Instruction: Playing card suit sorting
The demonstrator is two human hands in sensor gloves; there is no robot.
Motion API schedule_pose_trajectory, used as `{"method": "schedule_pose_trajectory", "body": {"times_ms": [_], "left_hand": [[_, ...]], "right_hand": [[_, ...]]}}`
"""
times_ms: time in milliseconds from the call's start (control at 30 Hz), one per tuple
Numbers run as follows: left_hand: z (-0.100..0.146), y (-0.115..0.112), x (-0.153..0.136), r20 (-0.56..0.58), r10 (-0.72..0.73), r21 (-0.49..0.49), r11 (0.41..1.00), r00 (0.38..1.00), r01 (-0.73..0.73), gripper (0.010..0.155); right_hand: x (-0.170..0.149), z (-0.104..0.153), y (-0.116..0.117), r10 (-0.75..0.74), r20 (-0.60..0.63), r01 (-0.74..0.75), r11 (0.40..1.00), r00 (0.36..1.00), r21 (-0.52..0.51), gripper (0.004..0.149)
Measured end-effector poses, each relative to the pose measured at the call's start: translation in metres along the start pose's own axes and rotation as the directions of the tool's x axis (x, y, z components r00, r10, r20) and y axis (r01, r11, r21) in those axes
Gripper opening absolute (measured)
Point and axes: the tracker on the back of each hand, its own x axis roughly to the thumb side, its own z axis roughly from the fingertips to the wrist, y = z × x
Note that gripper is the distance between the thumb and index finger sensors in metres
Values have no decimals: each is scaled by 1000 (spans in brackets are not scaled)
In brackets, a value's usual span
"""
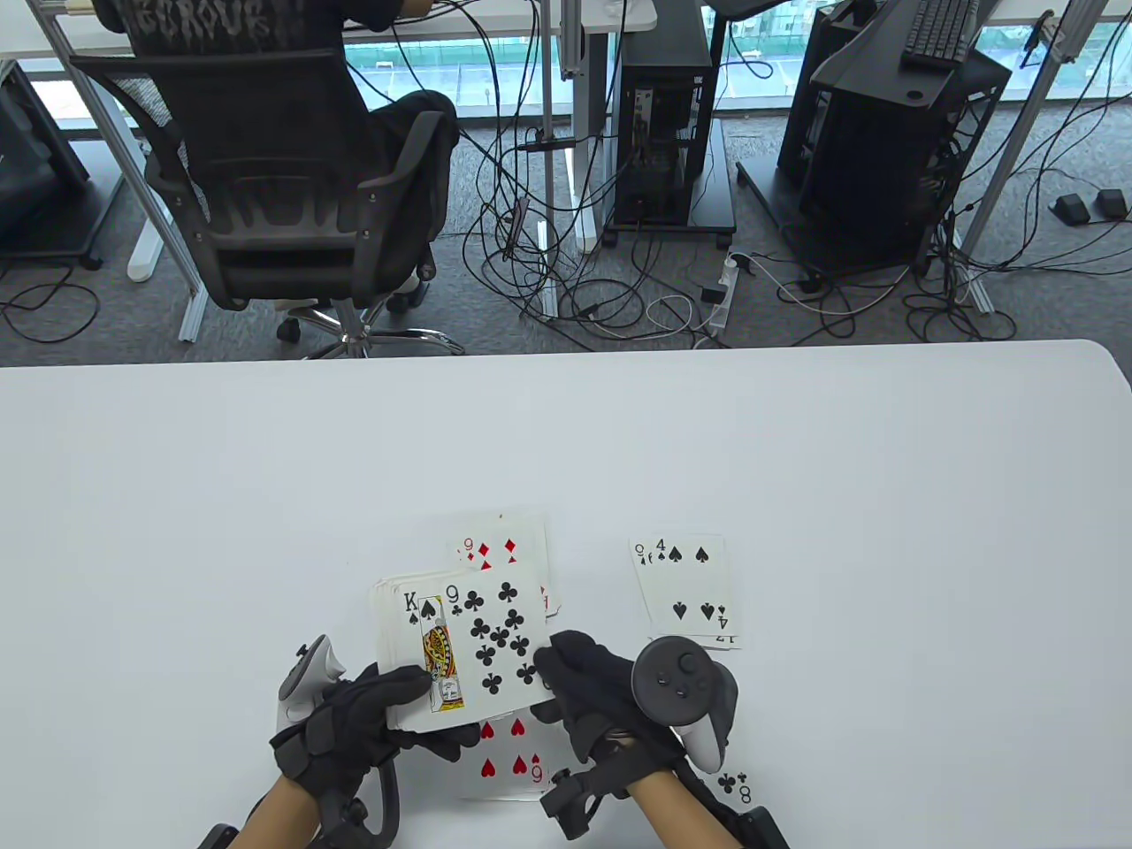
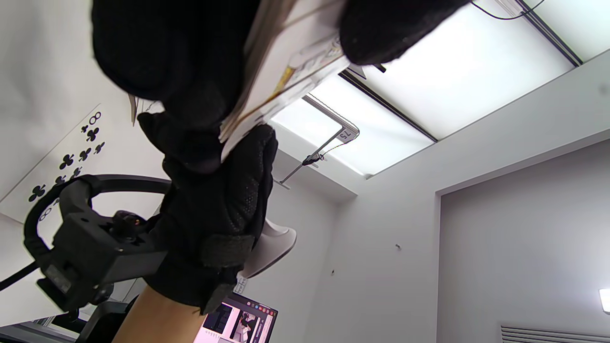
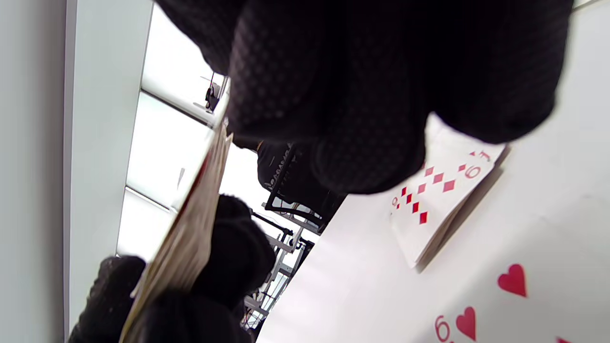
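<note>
Above the table point(image 1: 796, 424), both hands: left point(image 1: 354, 721), right point(image 1: 588, 685), hold the deck point(image 1: 460, 654)

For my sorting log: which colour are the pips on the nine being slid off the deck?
Black clubs, clearest in table view.

Black gloves point(image 1: 601, 699), white table point(image 1: 796, 460), red-pipped nine of diamonds point(image 1: 491, 550).

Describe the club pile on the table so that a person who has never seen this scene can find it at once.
Start at the white table and go to its near edge, where the right hand works. The club pile lies just right of that wrist, mostly hidden under the arm. Its top card is the 8 of clubs, the only black-suited card at that edge; the spade pile lies farther away.
</note>
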Motion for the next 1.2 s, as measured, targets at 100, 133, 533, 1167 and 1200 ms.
{"method": "schedule_pose_trajectory", "body": {"times_ms": [100, 133, 533, 1167, 1200], "left_hand": [[0, 0, 0, 0, 4, 8, 1000, 1000, -4, 54], [0, 0, 0, 0, 5, 9, 1000, 1000, -5, 54], [2, -1, 1, -7, 12, 26, 1000, 1000, -12, 54], [3, 0, 2, -7, 7, 30, 1000, 1000, -7, 54], [3, 0, 2, -7, 7, 29, 1000, 1000, -7, 54]], "right_hand": [[-4, 4, -22, 34, -14, -34, 999, 999, -31, 39], [-5, 5, -30, 49, -16, -49, 998, 999, -39, 40], [-28, 43, -101, 498, -345, -476, 866, 796, 152, 40], [-71, 50, -72, 898, -297, -675, 440, 325, 593, 46], [-71, 50, -71, 904, -286, -677, 427, 317, 599, 47]]}}
